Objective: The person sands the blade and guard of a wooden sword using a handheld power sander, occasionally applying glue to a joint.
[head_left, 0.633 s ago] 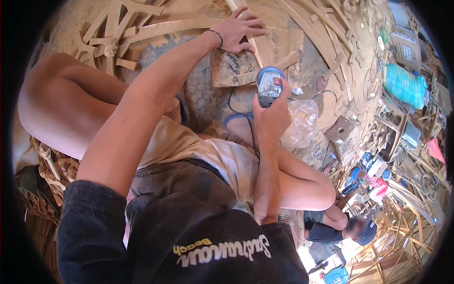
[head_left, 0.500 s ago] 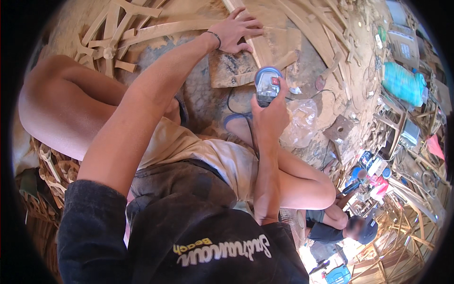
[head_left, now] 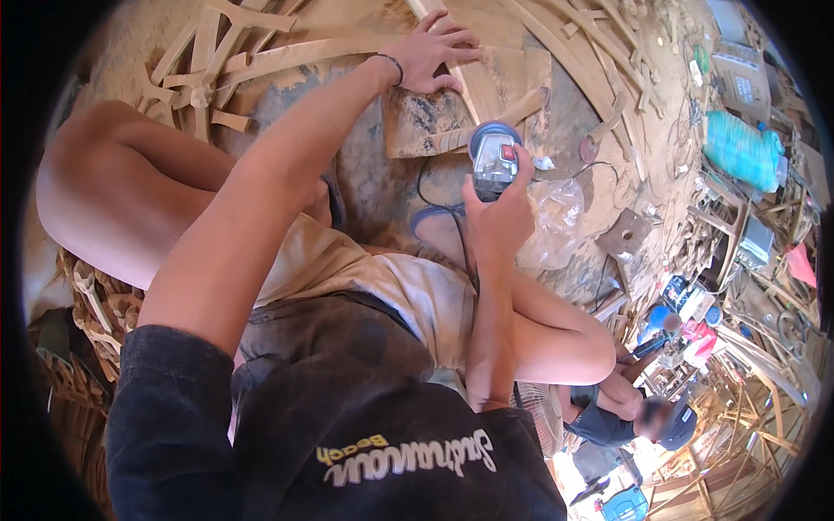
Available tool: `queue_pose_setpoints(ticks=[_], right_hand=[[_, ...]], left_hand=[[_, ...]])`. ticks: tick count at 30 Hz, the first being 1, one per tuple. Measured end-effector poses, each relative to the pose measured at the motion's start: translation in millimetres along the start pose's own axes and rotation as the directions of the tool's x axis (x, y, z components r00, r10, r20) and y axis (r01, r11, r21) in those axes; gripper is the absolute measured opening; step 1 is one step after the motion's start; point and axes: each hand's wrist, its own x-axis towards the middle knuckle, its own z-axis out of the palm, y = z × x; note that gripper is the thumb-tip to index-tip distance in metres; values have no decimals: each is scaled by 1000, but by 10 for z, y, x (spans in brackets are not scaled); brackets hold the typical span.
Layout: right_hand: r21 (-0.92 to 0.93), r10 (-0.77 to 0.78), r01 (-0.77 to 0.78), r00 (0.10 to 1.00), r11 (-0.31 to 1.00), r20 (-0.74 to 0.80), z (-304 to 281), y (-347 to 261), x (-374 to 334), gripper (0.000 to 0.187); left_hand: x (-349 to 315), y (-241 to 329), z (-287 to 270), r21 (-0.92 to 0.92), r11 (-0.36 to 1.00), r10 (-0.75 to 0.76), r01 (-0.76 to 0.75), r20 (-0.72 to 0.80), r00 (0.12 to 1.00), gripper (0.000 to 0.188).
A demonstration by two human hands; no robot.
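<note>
My right hand (head_left: 499,213) is closed around the rear of a grey handheld disc sander (head_left: 496,161) with a red switch and a round blue-rimmed disc. The sander's disc sits at the near end of a pale wooden plank (head_left: 473,91). Across that plank lies my left hand (head_left: 434,56), fingers spread and thumb apart, with a dark bracelet at the wrist. Beneath them is a worn wooden board (head_left: 408,122), with a curved wooden piece (head_left: 526,106) crossing under the plank near the sander. Contact between disc and wood cannot be made out.
Several curved wooden parts (head_left: 204,82) are piled at the far left, and long strips (head_left: 599,95) lie at the far right. A clear plastic bag (head_left: 556,221) and a dark cord (head_left: 423,178) are near my right hand. Another person (head_left: 612,417) sits at the lower right.
Both hands and the sander keep nearly the same places. The left hand has shifted very slightly left, and the sander a touch nearer to me.
</note>
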Motion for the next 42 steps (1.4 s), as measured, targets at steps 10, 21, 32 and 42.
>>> queue_pose_setpoints(ticks=[10, 21, 32, 42], right_hand=[[28, 8, -10, 998, 1000, 60, -20, 8, -63, 86], [39, 10, -14, 996, 999, 89, -74, 110, -134, 93], [502, 317, -32, 810, 864, -494, -943, 916, -29, 89], [655, 461, -58, 757, 754, -464, -1050, 1168, -85, 87]], left_hand=[[56, 38, -179, -112, 994, -8, 19, 103, 995, 76], [41, 18, -120, 20, 999, 30, -31, 36, 999, 74], [-114, 1528, -252, -200, 924, -325, 325, 33, 945, 52], [-559, 1101, -441, -237, 963, -72, 132, 248, 966, 47]])
